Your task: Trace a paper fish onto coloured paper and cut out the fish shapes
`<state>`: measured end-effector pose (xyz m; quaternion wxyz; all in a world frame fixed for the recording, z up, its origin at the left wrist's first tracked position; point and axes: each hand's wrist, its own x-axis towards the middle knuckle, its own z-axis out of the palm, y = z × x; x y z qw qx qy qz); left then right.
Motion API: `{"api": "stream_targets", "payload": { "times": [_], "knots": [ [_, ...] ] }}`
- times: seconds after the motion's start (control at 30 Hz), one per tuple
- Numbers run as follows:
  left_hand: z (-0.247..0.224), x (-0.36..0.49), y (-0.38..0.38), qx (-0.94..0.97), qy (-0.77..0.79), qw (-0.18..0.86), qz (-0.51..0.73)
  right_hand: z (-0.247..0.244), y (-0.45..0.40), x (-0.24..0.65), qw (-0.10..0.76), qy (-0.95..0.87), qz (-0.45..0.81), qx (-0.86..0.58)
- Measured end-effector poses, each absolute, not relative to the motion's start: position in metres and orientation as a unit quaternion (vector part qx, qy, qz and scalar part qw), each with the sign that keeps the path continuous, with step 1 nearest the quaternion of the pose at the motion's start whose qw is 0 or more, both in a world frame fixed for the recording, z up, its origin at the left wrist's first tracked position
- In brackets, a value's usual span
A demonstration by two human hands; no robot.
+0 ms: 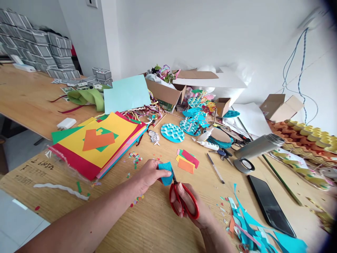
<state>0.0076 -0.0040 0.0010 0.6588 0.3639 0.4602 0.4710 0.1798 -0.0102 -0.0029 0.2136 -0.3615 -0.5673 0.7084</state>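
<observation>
A small piece of blue paper is pinched between the thumb and fingers of my left hand. Faint drawn lines show on its upper part. My right hand is closed around the handles of red-handled scissors. The dark blades point up and reach the paper's right edge; whether they have cut into it I cannot tell. Just beyond my hands lie small rectangles of coloured paper: an orange piece, a red piece, with yellow, green and pink ones partly under them.
Coloured paper sheets are stacked at the left. Blue paper scraps, a black phone, a pen and a metal flask lie on the right. Decorated blue ovals, glue bottles and a cardboard box are farther back.
</observation>
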Motion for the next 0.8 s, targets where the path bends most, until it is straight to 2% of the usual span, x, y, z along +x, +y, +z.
{"api": "stream_targets", "payload": {
  "times": [0.8],
  "knots": [
    [0.0057, 0.0085, -0.0041, 0.357, 0.481, 0.650, 0.468, -0.0036, -0.0102, 0.1791, 0.208, -0.578, 0.697, -0.370]
  ]
}}
